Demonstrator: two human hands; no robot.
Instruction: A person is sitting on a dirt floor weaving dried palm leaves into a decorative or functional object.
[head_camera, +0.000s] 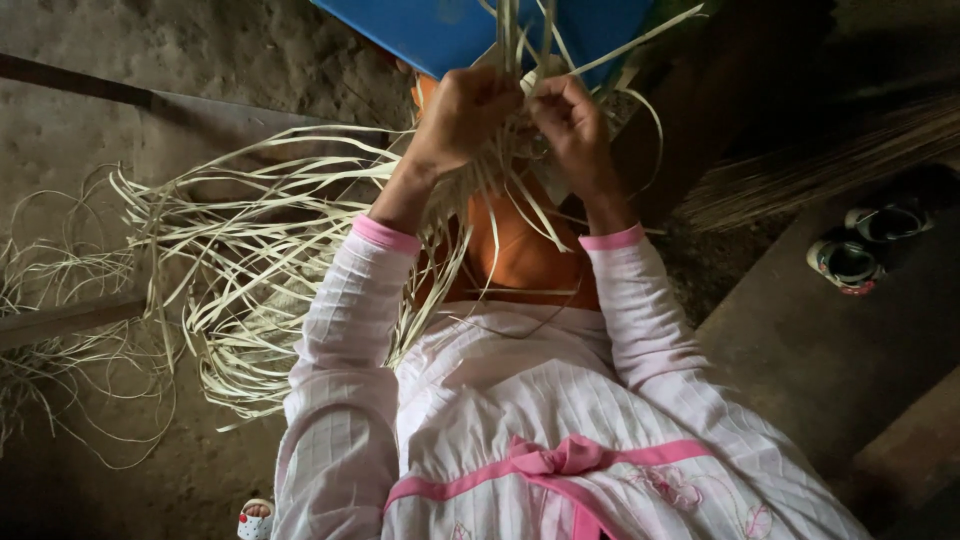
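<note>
Hands, left (468, 108) and right (568, 118), pinch pale straw strips (250, 260) trailing down-left beneath them.

Below me the ground (200, 60) is bare, grey and rough. A blue board (440, 30) sits at the top edge of what I see, with something orange (520, 250) just under it. Off to my right a bundle of thin brown straws (830, 165) fans out like a broom, and near it a pair of small sandals (865, 245) rests on a dark slab (800, 360) — side by side, close together. Down by my left side, the toe of a white sandal (255, 520) peeks into view.
</note>
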